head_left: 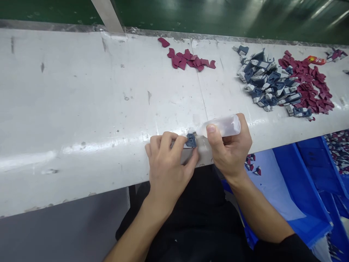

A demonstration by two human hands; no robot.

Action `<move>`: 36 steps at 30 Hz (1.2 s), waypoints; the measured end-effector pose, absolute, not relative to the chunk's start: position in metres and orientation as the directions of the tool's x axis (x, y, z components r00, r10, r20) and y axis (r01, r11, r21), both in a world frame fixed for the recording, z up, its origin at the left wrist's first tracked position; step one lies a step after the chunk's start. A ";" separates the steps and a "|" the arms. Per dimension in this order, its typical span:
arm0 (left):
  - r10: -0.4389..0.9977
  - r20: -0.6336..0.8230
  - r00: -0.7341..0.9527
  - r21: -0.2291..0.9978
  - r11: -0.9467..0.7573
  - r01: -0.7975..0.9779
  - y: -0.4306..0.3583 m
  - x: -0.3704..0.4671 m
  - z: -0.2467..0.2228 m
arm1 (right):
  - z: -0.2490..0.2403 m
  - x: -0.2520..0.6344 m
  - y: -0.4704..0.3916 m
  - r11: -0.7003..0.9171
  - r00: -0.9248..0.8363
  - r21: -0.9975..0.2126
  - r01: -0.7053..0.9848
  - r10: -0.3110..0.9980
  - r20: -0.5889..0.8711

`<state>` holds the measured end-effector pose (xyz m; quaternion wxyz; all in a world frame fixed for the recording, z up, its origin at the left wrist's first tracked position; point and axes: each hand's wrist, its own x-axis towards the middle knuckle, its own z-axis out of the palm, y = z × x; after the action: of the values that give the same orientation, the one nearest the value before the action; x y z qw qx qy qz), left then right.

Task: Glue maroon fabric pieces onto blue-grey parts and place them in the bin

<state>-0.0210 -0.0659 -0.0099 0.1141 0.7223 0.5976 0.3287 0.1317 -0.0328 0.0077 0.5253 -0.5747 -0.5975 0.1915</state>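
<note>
Near the front edge of the white table, my left hand grips a small blue-and-white plastic part between thumb and fingers. My right hand is closed around a translucent squeeze bottle, tipped on its side. The bottle's narrow tip points left and sits close to the blue part; whether they touch I cannot tell. Some of the part is hidden behind my left fingers.
Maroon pieces lie scattered at the back of the white table. Right of them are heaps of blue-and-white parts and more maroon pieces, with a red-yellow wrapper. Blue bins stand below the table's right edge.
</note>
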 end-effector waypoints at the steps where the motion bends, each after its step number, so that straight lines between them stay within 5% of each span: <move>1: 0.938 0.338 0.070 0.558 -0.260 0.788 -0.066 -0.021 -0.010 | 0.007 0.132 -0.033 0.265 0.211 -0.835 0.482 0.890 0.404; 14: 0.947 0.316 0.054 0.578 -0.237 0.781 -0.066 -0.020 -0.008 | 0.009 0.130 -0.047 0.262 0.197 -0.818 0.512 0.891 0.409; 27: 0.936 0.343 0.075 0.533 -0.260 0.805 -0.065 -0.022 -0.009 | 0.012 0.173 -0.008 0.221 0.285 -0.907 0.359 0.899 0.332; 33: 0.927 0.361 0.106 0.518 -0.294 0.803 -0.065 -0.027 -0.012 | -0.007 0.220 0.020 0.084 0.226 -0.719 0.690 0.919 0.324; 36: 0.922 0.371 0.108 0.513 -0.301 0.804 -0.066 -0.028 -0.014 | -0.011 0.229 0.017 0.057 0.209 -0.704 0.708 0.935 0.285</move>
<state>-0.0278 -0.0656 -0.0138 0.0914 0.7385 0.5843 0.3238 0.2289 0.0172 -0.0107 0.3922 -0.6712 -0.6121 0.1450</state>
